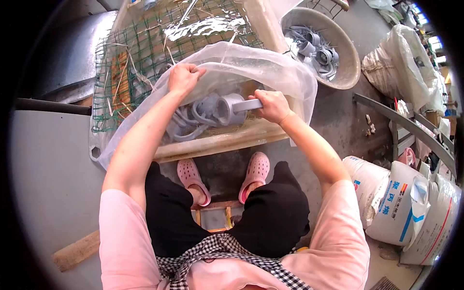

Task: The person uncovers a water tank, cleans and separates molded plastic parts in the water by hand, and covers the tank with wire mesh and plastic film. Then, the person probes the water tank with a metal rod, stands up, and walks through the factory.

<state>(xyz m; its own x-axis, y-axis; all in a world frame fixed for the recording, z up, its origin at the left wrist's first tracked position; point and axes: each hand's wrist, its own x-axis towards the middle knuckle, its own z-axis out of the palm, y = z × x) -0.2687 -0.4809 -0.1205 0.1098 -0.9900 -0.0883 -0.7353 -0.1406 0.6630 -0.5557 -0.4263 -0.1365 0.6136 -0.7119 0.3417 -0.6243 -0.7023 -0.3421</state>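
Note:
My left hand [184, 79] is closed on the rim of a large translucent plastic bag [280, 67], lifting its edge. My right hand [273, 105] is closed around the handle of a grey plastic cup-shaped part [229, 109], whose round open end points left over the bag's mouth. Below and left of it, several similar grey plastic parts [186, 130] with curved handles lie inside the bag. My right fingertips are partly hidden behind the handle.
Beyond the bag is a water-filled tub with green wire mesh [145, 38]. A round basin [355, 58] of grey parts stands at the right back. Printed white sacks [403, 203] and a metal frame [411, 126] are to my right; a wooden block [77, 250] lies left.

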